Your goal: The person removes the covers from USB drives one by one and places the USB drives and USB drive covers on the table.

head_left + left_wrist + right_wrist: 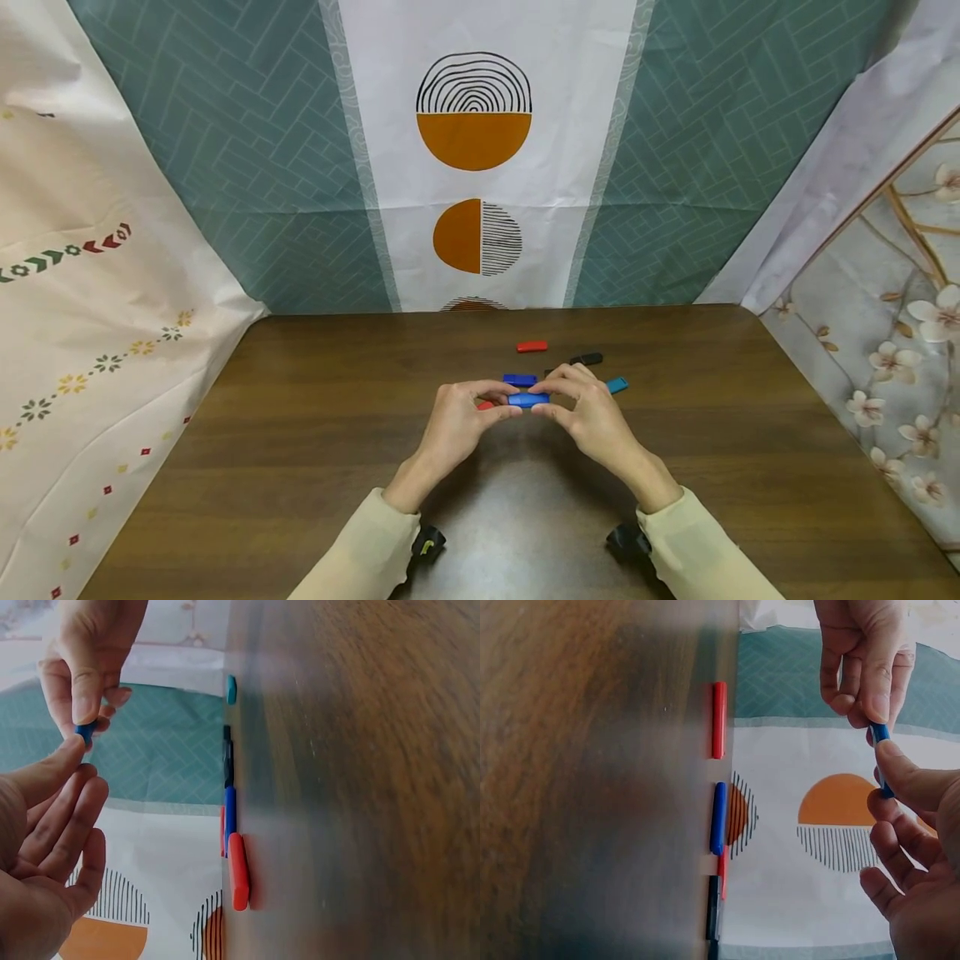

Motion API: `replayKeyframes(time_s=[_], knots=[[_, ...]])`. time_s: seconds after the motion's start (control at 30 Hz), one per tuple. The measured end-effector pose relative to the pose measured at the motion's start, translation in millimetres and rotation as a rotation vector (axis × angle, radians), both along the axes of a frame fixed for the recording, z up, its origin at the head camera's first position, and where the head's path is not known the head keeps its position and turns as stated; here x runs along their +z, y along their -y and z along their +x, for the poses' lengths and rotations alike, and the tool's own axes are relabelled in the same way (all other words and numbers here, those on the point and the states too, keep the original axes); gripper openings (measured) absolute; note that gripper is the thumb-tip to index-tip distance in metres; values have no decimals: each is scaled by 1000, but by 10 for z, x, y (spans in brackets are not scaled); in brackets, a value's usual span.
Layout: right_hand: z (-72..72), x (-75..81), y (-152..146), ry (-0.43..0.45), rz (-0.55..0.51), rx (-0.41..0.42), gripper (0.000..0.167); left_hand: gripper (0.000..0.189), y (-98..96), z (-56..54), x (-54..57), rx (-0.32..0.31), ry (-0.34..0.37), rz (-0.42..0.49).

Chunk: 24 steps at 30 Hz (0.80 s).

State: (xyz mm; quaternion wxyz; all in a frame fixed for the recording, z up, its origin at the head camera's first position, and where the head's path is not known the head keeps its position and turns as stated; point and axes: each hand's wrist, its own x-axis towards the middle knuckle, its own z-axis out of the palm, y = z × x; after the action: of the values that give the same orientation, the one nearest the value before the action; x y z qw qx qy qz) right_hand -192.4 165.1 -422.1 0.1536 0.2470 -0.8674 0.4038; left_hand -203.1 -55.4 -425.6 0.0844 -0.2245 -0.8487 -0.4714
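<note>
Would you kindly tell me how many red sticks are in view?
2. One red stick lies toward the far side of the table; the other lies nearer, mostly hidden behind the left hand in the head view. More could be hidden.

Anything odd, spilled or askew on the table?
Nothing stands out: no spill or damage shows on the wood-grain table. The teal stick lies more slanted than the far red stick, but that's loose scatter. Left hand and right hand pinch a bright blue stick, likely a USB drive.
</note>
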Motion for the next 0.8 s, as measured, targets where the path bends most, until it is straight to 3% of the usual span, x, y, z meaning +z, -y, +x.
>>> replayKeyframes(time_s=[0.8], knots=[[39, 2, -17, -30, 31, -10, 20, 21, -15, 9, -15, -16, 30, -2]])
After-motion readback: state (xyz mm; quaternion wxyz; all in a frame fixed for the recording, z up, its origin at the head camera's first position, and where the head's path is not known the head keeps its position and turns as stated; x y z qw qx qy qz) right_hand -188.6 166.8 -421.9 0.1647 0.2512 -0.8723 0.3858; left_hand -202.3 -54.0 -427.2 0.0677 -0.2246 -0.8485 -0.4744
